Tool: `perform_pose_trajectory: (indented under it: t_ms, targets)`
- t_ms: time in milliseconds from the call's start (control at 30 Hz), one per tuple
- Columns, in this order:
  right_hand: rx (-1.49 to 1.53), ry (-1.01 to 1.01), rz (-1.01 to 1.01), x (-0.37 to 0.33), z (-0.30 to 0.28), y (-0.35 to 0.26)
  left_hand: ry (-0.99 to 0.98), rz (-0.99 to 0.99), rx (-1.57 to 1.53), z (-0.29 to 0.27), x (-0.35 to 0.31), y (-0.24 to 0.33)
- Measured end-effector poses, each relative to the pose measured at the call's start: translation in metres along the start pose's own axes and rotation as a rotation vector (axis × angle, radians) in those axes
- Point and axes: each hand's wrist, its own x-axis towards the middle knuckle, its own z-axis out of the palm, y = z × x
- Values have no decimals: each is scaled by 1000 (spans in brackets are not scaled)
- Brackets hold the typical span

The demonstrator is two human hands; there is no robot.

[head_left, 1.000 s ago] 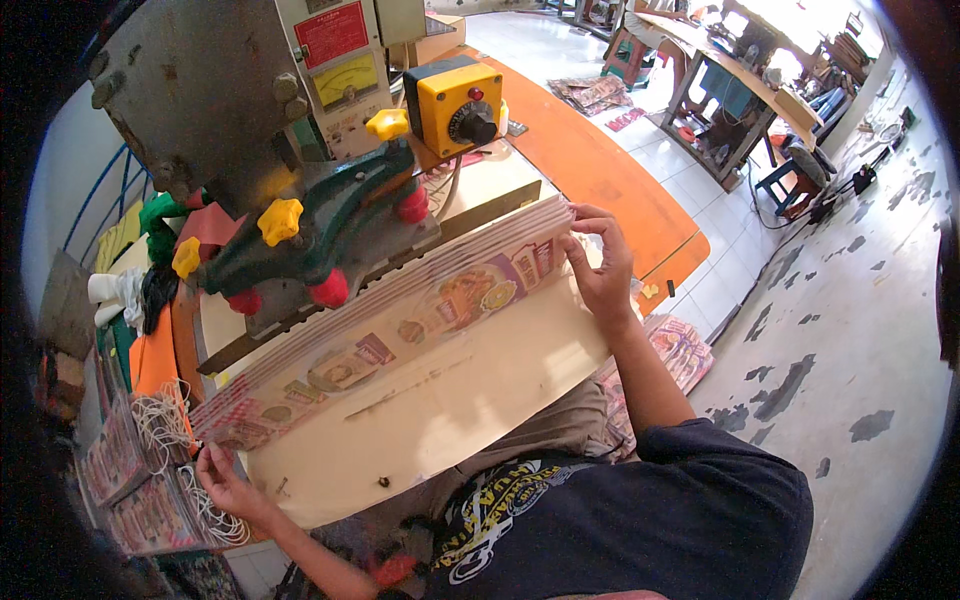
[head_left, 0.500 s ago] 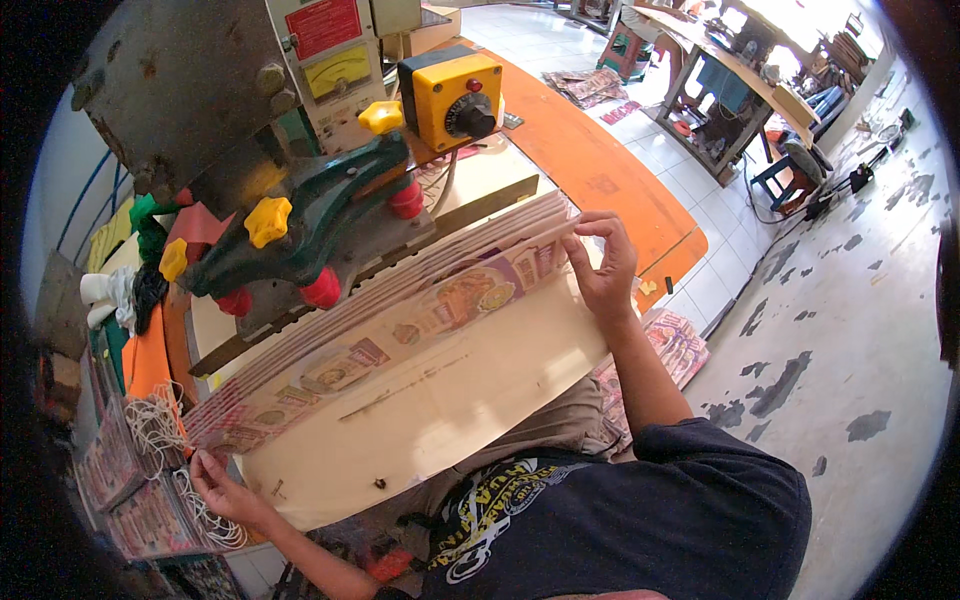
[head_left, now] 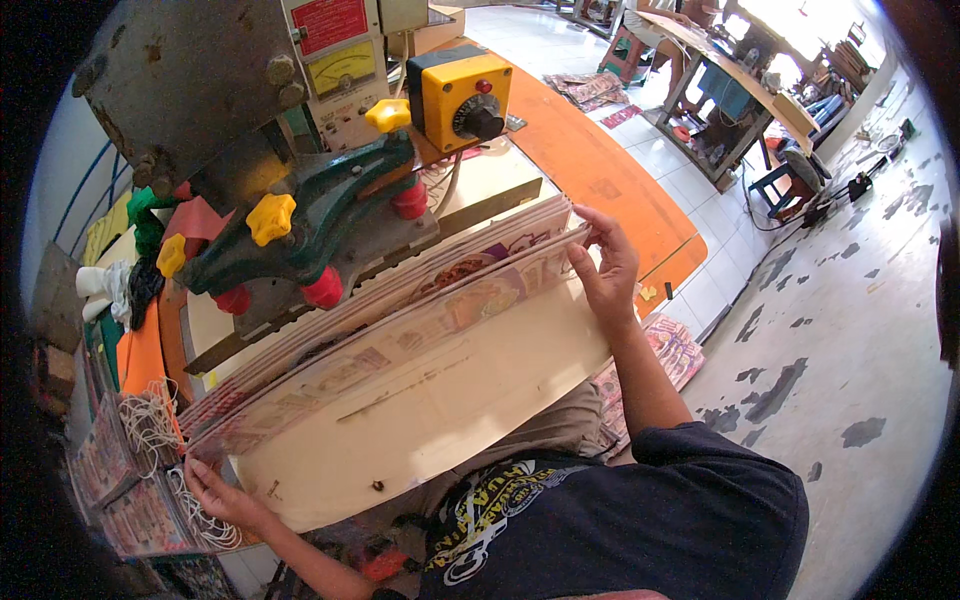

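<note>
A stack of long printed sheets point(head_left: 465, 268) with food pictures, apparently plastic, leans below the press. The front printed sheet point(head_left: 400, 345) stands apart from the others, its ends at my two hands. My right hand point(head_left: 607, 262) pinches its upper right corner between thumb and fingers. Down at the lower left end, my left hand point(head_left: 218, 493) closes its fingertips on the sheet's corner. Under the sheet lies a pale cream board point(head_left: 470, 400) with dark marks. The press's green arm point(head_left: 330, 215), with yellow star knobs and red round feet, sits just beyond the stack.
A yellow control box point(head_left: 460, 98) with a black dial stands on the orange tabletop point(head_left: 600, 170). White cords point(head_left: 150, 425) and bundled printed sheets point(head_left: 130, 500) are at the left. More printed sheets point(head_left: 665, 350) lie by my right forearm. A workbench point(head_left: 735, 75) is farther off.
The front sheet has swung toward me, opening a gap between it and the stack. Both hands keep hold of its ends. My view has shifted slightly.
</note>
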Motion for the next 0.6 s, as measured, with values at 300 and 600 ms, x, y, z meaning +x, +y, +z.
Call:
perform_pose_trajectory:
  t_ms: [300,600]
  targets:
    - [241,-38,127,0,2,-8,-41,9,52,-5,2,-12]
    - [344,-84,121,4,-6,0,-44,-1,-12,0,0,-5]
